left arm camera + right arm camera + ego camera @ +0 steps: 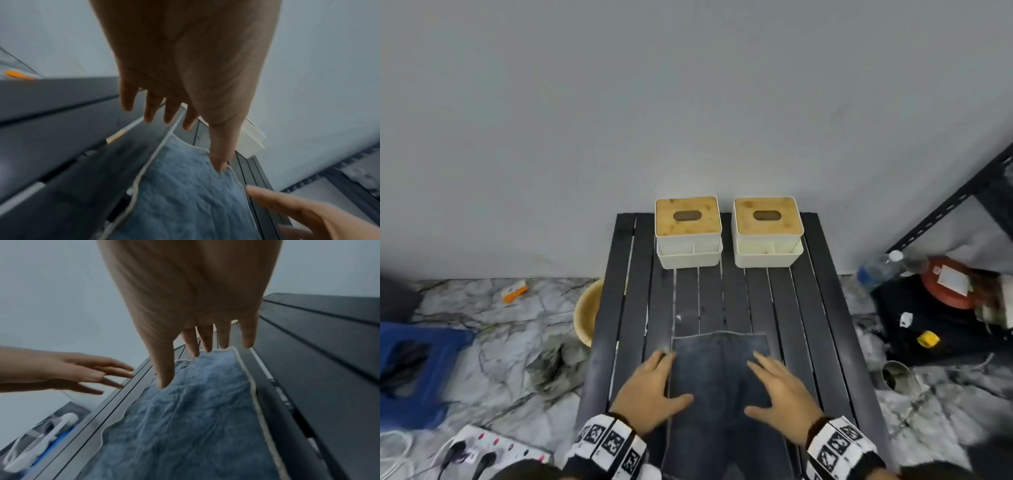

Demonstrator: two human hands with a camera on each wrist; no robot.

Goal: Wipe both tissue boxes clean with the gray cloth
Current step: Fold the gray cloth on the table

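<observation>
Two white tissue boxes with bamboo lids stand side by side at the far end of the black slatted table [822,308]: the left box [688,231] and the right box [767,230]. The gray cloth [719,373] lies flat on the near part of the table. My left hand [654,387] is over the cloth's left edge with straight, spread fingers, its thumb on the cloth [185,194]. My right hand [777,390] is above the cloth's right half, fingers straight. In the right wrist view the fingers [205,340] hover over the cloth [195,418].
A gray wall stands right behind the boxes. On the floor are a tan basin [589,313] left of the table, a blue stool [417,370], a power strip [493,448], and at right a water bottle [880,269], black bag and metal shelf.
</observation>
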